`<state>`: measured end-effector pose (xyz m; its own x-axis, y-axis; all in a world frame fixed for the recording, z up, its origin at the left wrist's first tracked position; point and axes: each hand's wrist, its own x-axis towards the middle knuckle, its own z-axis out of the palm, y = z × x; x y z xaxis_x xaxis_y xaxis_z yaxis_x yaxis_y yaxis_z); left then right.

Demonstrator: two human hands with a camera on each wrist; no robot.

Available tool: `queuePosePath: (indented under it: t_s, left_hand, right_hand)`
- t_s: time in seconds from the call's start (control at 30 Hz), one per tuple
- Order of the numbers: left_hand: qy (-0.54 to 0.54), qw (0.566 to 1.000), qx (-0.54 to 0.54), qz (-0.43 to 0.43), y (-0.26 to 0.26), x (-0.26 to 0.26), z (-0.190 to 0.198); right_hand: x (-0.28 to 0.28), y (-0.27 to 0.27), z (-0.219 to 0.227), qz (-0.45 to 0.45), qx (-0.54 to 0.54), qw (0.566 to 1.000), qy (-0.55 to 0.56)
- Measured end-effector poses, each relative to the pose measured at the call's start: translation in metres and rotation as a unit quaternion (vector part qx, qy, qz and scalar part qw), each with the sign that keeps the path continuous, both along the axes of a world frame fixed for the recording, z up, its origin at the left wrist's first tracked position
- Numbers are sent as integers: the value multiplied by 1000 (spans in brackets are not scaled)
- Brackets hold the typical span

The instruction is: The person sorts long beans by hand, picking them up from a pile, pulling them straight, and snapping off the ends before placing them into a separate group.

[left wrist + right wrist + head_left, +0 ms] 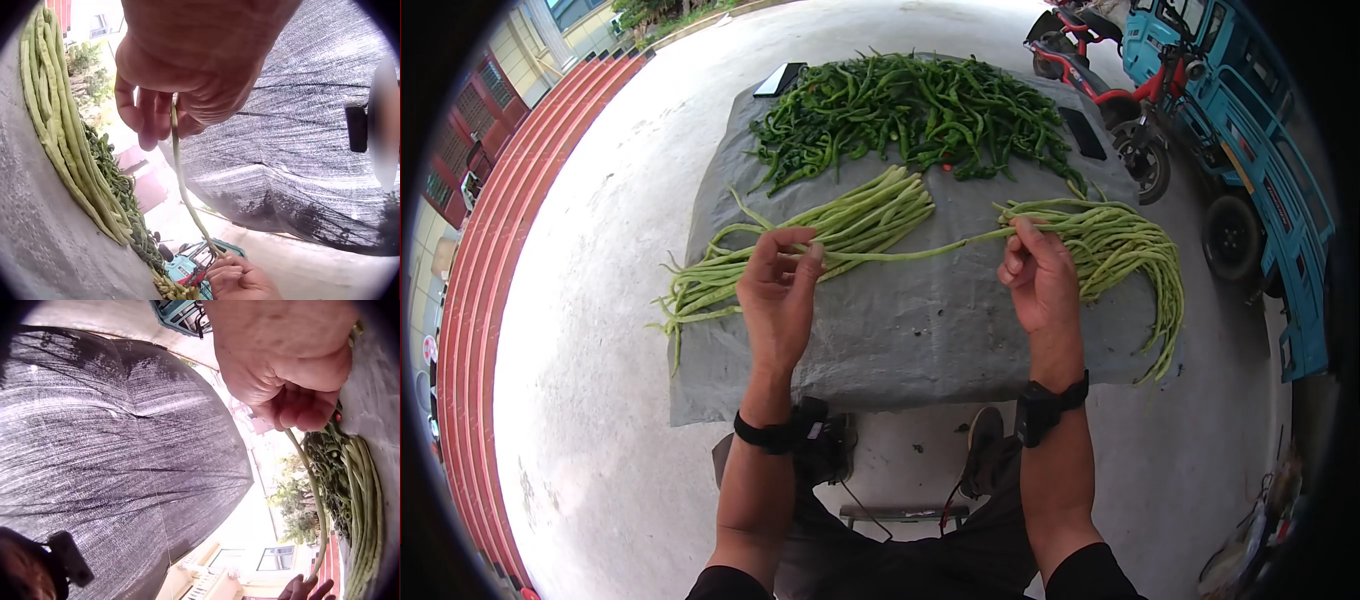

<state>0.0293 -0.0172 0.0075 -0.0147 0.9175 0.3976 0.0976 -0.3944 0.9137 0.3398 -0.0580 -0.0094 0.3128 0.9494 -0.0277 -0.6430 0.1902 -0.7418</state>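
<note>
One long bean (915, 254) is stretched between both hands above the grey sheet. My left hand (778, 290) pinches one end between thumb and fingers, over the left bundle of long beans (865, 215). The other end is pinched by my right hand (1043, 275), fingers curled, beside the right bundle of long beans (1125, 245). That right bundle droops in a curve toward the near right. In the left wrist view the bean (182, 181) runs from the left fingertips to the right hand. The right wrist view shows the bean (314, 494) leaving the right fingertips.
A wide heap of green peppers (910, 115) covers the far part of the grey sheet (880, 350). Phones lie at its sides, a dark one (1083, 133) at right. Beyond stand a red bike (1100, 85) and a blue cargo tricycle (1250, 150). Red steps (510, 270) run along the left.
</note>
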Motion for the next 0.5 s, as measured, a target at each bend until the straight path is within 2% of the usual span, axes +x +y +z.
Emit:
queuePosePath:
  t_s: [0.17, 0.5]
  left_hand:
    - [53, 997, -13, 62, 0, -16, 5]
    - [41, 992, -35, 117, 4, -51, 4]
  right_hand:
    - [-8, 10, -5, 21, -12, 1000, -2]
    - [-38, 42, -32, 90, -39, 994, 49]
